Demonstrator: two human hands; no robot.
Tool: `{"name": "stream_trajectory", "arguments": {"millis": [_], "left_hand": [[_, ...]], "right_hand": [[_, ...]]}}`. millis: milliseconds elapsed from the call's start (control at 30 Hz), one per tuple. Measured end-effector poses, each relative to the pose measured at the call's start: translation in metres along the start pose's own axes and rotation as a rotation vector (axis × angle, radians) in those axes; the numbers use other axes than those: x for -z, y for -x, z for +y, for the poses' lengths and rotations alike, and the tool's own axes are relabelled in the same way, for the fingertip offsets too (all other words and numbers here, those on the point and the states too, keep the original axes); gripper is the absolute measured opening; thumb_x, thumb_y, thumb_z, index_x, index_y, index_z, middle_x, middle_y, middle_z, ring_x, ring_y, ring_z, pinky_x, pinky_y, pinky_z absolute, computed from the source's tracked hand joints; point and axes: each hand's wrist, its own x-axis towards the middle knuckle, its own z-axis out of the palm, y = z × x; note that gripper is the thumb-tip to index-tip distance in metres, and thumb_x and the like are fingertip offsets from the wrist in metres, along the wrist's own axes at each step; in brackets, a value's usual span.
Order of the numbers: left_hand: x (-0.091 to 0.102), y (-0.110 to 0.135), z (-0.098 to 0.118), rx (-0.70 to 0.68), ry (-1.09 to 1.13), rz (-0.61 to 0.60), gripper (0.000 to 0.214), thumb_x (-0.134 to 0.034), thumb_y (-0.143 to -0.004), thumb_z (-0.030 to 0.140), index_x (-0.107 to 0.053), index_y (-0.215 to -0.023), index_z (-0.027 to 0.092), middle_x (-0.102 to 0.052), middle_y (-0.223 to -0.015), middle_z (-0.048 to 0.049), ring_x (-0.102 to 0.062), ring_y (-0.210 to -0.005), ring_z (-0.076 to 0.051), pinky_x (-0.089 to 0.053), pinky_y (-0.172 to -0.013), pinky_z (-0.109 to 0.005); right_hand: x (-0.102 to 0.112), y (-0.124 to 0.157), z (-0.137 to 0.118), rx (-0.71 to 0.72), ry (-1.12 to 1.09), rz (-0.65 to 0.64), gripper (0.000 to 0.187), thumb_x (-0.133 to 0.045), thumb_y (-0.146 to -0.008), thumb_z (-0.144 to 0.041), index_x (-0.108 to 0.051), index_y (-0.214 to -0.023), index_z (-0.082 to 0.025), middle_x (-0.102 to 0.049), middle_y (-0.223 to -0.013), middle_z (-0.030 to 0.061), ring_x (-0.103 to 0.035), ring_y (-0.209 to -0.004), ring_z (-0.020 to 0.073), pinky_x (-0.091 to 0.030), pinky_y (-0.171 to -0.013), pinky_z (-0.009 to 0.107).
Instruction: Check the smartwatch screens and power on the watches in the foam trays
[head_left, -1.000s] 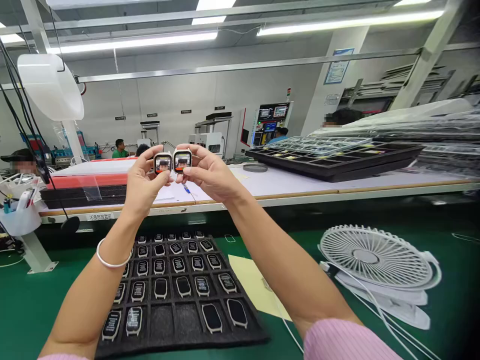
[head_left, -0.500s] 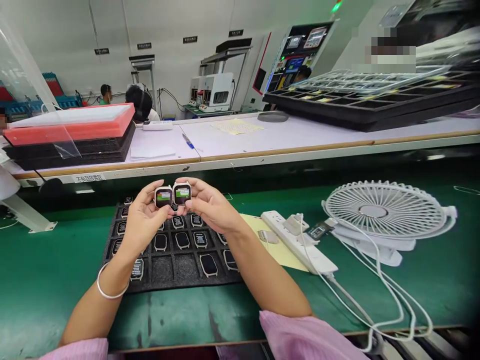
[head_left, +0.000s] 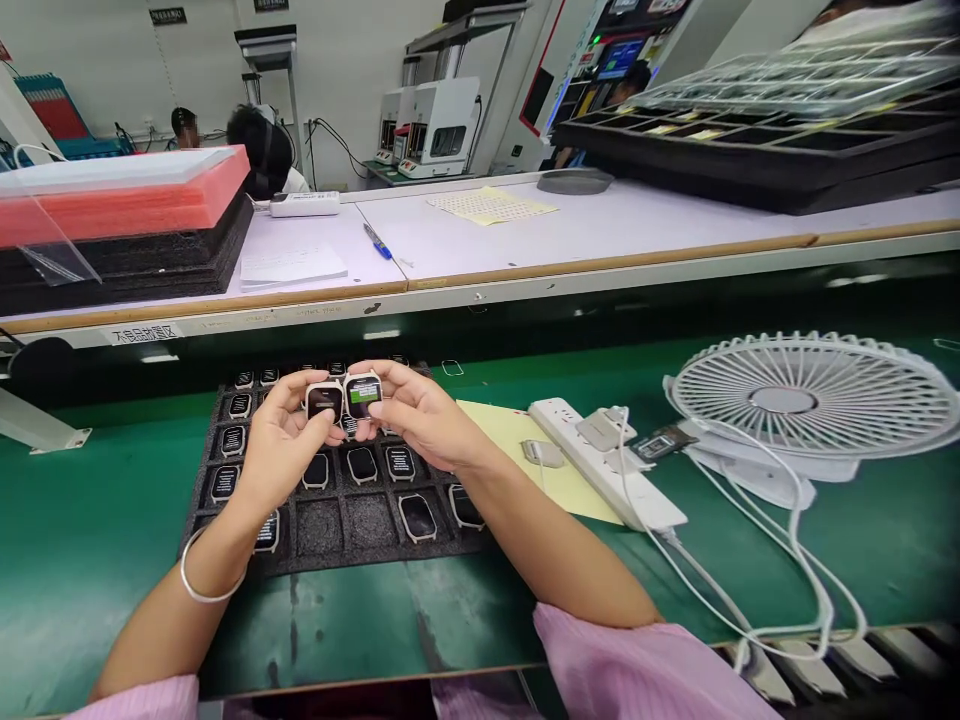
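Observation:
My left hand (head_left: 289,440) grips a smartwatch body (head_left: 324,398) with a mostly dark screen, its thumb on the lower part of the glass. Beside it, my right hand (head_left: 420,415) pinches a second smartwatch body (head_left: 364,393), whose screen shows a green band; the thumb rests at its lower right. The two cases are side by side, edges close together. Beneath the hands lies a black foam tray (head_left: 300,562) with several watch bodies in its compartments, some screens lit with text and some dark. Two front compartments hold no watch. My forearms hide parts of the tray.
Right of the tray, a white power strip (head_left: 652,505) and a watch-like piece (head_left: 541,453) lie on yellow paper (head_left: 480,420). A white fan (head_left: 787,400) with trailing cables stands further right. Behind runs a raised shelf (head_left: 465,265) with foam stacks and trays. People sit beyond.
The left watch's screen has gone from coloured bands to mostly dark, and my left thumb is now on its glass. The right screen's picture has also changed. My head view has shifted slightly.

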Motion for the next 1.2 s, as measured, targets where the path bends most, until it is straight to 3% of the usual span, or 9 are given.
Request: {"name": "stream_trajectory", "arguments": {"millis": [500, 767, 1033, 1200], "left_hand": [[0.0059, -0.0024, -0.0075, 0.039, 0.020, -0.015, 0.036, -0.070, -0.079, 0.026, -0.060, -0.113, 0.018, -0.069, -0.104, -0.0044, -0.072, -0.061, -0.014, -0.065, -0.060, -0.027], [0.0040, -0.0017, -0.0042, 0.047, 0.021, 0.006, 0.038, -0.071, -0.077, 0.027, -0.060, -0.113, 0.017, -0.068, -0.104, -0.0042, -0.072, -0.061, -0.014, -0.065, -0.060, -0.027], [0.0032, -0.0013, -0.0061, 0.060, -0.008, 0.001, 0.037, -0.074, -0.079, 0.031, -0.061, -0.111, 0.018, -0.069, -0.105, -0.0052, -0.072, -0.058, -0.014, -0.064, -0.058, -0.027], [0.0047, -0.0033, -0.0074, 0.066, 0.004, 0.007, 0.039, -0.074, -0.078, 0.031, -0.061, -0.112, 0.018, -0.069, -0.103, -0.0044, -0.072, -0.060, -0.014, -0.065, -0.060, -0.027]], "right_hand": [[0.0018, -0.0030, 0.0075, -0.029, 0.039, 0.025, 0.036, -0.069, -0.085, -0.025, -0.057, -0.118, -0.020, -0.066, -0.083, -0.0012, -0.067, -0.066, 0.0134, -0.053, -0.062, 0.027], [0.0016, -0.0022, 0.0059, -0.020, 0.023, 0.009, 0.042, -0.067, -0.077, -0.016, -0.056, -0.118, -0.020, -0.066, -0.090, -0.0010, -0.068, -0.068, 0.0129, -0.053, -0.063, 0.026], [0.0008, -0.0030, 0.0088, -0.013, 0.074, 0.055, 0.033, -0.073, -0.083, -0.028, -0.057, -0.112, -0.021, -0.063, -0.089, -0.0010, -0.062, -0.060, 0.0103, -0.053, -0.058, 0.025], [0.0002, -0.0020, 0.0082, -0.009, 0.110, 0.050, 0.039, -0.068, -0.078, -0.018, -0.056, -0.115, -0.021, -0.064, -0.091, -0.0007, -0.065, -0.066, 0.0122, -0.051, -0.060, 0.026]]}}
